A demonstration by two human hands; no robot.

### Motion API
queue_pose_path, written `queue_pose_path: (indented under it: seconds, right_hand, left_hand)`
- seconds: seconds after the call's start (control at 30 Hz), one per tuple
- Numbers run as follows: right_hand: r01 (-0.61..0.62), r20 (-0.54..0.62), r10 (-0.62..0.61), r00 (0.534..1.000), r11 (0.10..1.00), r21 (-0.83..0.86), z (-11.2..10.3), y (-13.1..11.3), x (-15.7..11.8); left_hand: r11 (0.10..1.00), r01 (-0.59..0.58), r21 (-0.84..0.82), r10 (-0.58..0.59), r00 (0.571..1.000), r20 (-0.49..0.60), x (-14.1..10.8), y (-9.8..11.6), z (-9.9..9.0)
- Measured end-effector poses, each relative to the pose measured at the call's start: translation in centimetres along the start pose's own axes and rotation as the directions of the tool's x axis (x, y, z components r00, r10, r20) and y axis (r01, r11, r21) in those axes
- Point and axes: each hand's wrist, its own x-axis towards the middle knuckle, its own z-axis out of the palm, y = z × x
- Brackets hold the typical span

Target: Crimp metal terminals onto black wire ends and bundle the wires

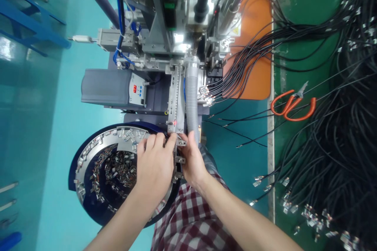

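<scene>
My left hand (156, 160) lies over the right side of a round bowl feeder (78, 160), its fingers bent and its index fingertip at the lower end of a metal feed rail (176, 102). On the rail's other side is my right hand (193, 160), thumb raised beside a grey corrugated hose (192, 98), fingers curled in toward the rail. What the fingertips of both hands hold, if anything, is hidden. Small metal brackets (180, 160) stick out between the hands. Inside the bowl lie many small shiny metal parts (120, 168).
Ahead stands a machine (159, 43) with a grey controller box (108, 88) at its left. Black cables (250, 55) with metal ends cross an orange board (259, 82). Orange-handled cutters (293, 106) lie on the right beside a large cable heap (338, 145).
</scene>
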Motion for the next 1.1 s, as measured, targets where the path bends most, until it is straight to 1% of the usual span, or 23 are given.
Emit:
queue_pose_path:
  seconds: [0.1,0.27,0.37,0.63,0.73,0.9,1.1]
  right_hand:
    - [0.004,0.017,-0.004,1.000,1.000,0.012,-0.06,0.08,0.06]
    - [-0.010,-0.032,0.010,0.999,1.000,-0.004,-0.08,0.16,0.06]
    - [-0.010,-0.041,0.010,0.999,1.000,-0.007,-0.12,0.22,0.01]
    - [-0.013,-0.053,0.014,0.999,1.000,0.005,-0.09,0.22,-0.15]
    - [-0.015,-0.071,0.016,0.997,1.000,0.008,-0.07,0.19,-0.12]
    - [-0.004,-0.059,0.005,0.998,1.000,0.013,0.03,0.14,-0.15]
    - [0.031,-0.042,-0.031,0.999,1.000,-0.006,0.21,-0.01,-0.26]
  left_hand:
    - [1.000,-0.004,-0.007,0.004,1.000,-0.008,-0.18,-0.16,0.16]
    - [0.999,-0.012,-0.036,0.010,0.999,-0.051,-0.77,-0.52,0.41]
    - [0.999,-0.018,-0.037,0.016,0.998,-0.058,-0.98,-0.63,0.44]
    - [0.999,-0.033,-0.015,0.033,0.999,-0.038,-0.95,-0.62,0.50]
    - [0.999,-0.036,-0.003,0.036,0.999,-0.017,-0.86,-0.48,0.34]
    - [0.999,-0.046,0.010,0.046,0.999,0.015,-0.42,-0.13,-0.03]
    - [0.999,-0.051,0.008,0.052,0.999,-0.010,-0.36,-0.47,0.25]
